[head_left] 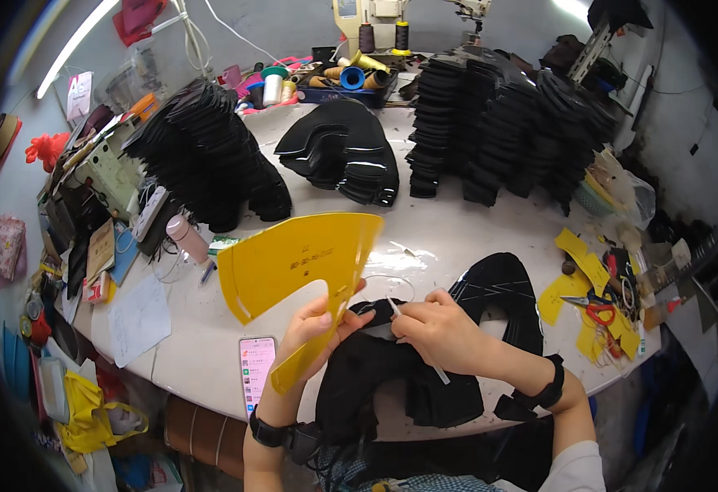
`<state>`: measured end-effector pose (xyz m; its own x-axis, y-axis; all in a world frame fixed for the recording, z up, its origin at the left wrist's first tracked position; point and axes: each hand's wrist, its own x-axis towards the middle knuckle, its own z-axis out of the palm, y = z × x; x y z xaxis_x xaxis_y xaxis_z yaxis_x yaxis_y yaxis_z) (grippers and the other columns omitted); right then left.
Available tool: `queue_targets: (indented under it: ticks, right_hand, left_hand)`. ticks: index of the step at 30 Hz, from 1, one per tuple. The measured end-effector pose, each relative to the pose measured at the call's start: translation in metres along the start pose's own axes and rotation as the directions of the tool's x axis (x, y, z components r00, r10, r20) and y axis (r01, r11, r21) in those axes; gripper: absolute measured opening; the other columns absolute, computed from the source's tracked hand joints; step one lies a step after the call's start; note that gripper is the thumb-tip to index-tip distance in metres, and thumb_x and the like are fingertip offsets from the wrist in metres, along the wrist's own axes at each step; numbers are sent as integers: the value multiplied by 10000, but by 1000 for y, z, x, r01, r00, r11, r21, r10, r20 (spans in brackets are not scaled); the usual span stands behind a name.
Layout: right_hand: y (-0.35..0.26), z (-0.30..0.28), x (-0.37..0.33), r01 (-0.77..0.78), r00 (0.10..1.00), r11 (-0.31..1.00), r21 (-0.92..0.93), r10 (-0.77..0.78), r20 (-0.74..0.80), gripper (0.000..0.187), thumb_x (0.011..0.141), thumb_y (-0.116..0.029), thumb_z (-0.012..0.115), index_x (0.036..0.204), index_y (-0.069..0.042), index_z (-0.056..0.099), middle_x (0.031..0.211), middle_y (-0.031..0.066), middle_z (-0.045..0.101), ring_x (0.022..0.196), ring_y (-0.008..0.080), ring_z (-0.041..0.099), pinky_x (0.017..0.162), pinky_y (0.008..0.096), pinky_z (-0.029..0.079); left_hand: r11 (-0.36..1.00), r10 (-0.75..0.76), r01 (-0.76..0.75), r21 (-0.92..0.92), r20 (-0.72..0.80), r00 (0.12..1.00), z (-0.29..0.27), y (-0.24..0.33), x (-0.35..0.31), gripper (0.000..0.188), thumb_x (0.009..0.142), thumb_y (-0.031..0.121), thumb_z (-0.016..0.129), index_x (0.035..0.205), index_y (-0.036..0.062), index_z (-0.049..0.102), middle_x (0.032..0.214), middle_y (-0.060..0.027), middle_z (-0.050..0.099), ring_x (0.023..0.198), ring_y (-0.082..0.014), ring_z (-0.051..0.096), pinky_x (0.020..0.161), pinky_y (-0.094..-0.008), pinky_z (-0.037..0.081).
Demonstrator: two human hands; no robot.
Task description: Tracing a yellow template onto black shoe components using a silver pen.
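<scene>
My left hand (314,330) is closed on a yellow curved template (293,254), raised and tilted above the table's near edge. Slim and white, a pen-like stick (442,375) is pinched in my right hand (439,332), its upper end close to my left fingertips. Whether those fingertips also grip a black edge cannot be made out. Below both hands lie dark curved fabric pieces (347,381). Just right of them rests a stack of black arch-shaped pieces (523,303) with thin pale lines on top.
Tall stacks of black pieces stand at the back left (203,148) and back right (490,123), with a lower pile (338,152) between. A lit phone (257,369) and paper sheet (139,321) lie left. Red-handled scissors (598,312) and yellow scraps (560,297) lie right; thread spools (352,78) sit behind.
</scene>
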<state>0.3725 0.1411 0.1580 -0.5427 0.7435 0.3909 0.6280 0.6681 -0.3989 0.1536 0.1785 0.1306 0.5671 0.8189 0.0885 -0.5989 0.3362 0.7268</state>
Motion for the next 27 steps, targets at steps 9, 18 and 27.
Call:
queue_targets:
  ticks: [9, 18, 27]
  right_hand:
    - [-27, -23, -55, 110, 993, 910, 401, -117, -6, 116, 743, -20, 615, 766, -73, 514, 722, 53, 516, 723, 230, 581, 773, 318, 505]
    - [12, -118, -194, 213, 975, 144, 966, -90, -202, 183, 864, -98, 582, 932, 17, 458, 906, 240, 611, 795, 356, 646, 695, 492, 541]
    - [106, -135, -139, -443, 670, 767, 464, 627, -397, 111, 795, -114, 620, 819, -82, 516, 723, -65, 433, 673, 38, 395, 606, 190, 324]
  left_hand:
    - [937, -205, 215, 277, -66, 977, -2, 4, 5, 633, 793, 315, 604, 1211, -128, 432, 1269, -204, 428, 927, -154, 542, 1011, -461, 354]
    - [929, -227, 234, 287, -57, 972, -16, -2, -1, 512, 826, 111, 575, 1266, -90, 406, 1268, -130, 429, 1188, -241, 429, 1035, -422, 355]
    - [933, -118, 165, 320, -162, 980, -1, -5, -1, 474, 747, 281, 635, 1011, -109, 577, 1267, -248, 431, 1203, -279, 439, 985, -478, 380]
